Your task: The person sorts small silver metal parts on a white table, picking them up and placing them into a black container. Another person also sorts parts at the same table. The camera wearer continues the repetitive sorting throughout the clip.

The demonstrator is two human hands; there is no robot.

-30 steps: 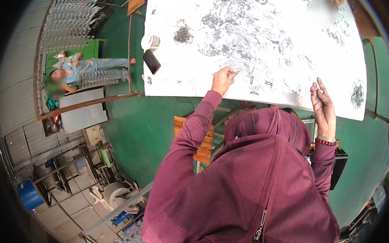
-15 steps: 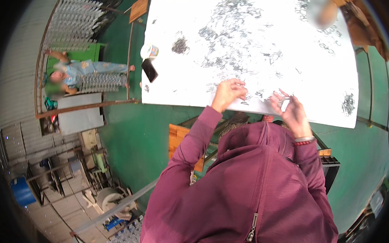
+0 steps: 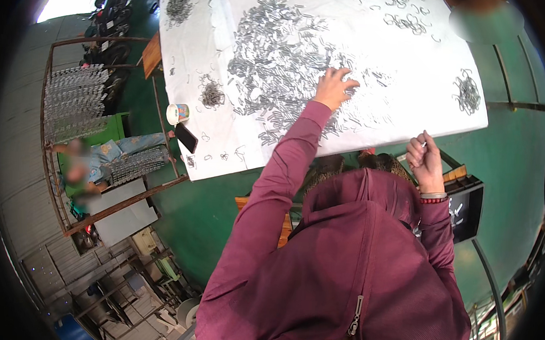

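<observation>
My left hand (image 3: 335, 89) reaches over the right side of a wide heap of small grey metal pieces (image 3: 271, 54) on the white-covered table (image 3: 416, 85). Its fingers are spread, and I see nothing held in them. Just off the table's near edge, my right hand (image 3: 425, 157) is raised with its fingers curled in; whatever they may hold is hidden. Below it, to the right of my lap, a black bin (image 3: 474, 206) has a few light slim pieces inside.
Smaller piles of dark curved pieces (image 3: 212, 94) and thin rings (image 3: 467, 93) lie at the table's left and right. A white tub (image 3: 177, 113) and a phone (image 3: 186, 138) stand near the left edge. Another person (image 3: 112, 157) is at the far left beside racks.
My left hand has moved farther across the table onto the heap, with its fingers spreading. My right hand has drawn back off the table edge and curled up. The view has shifted.
</observation>
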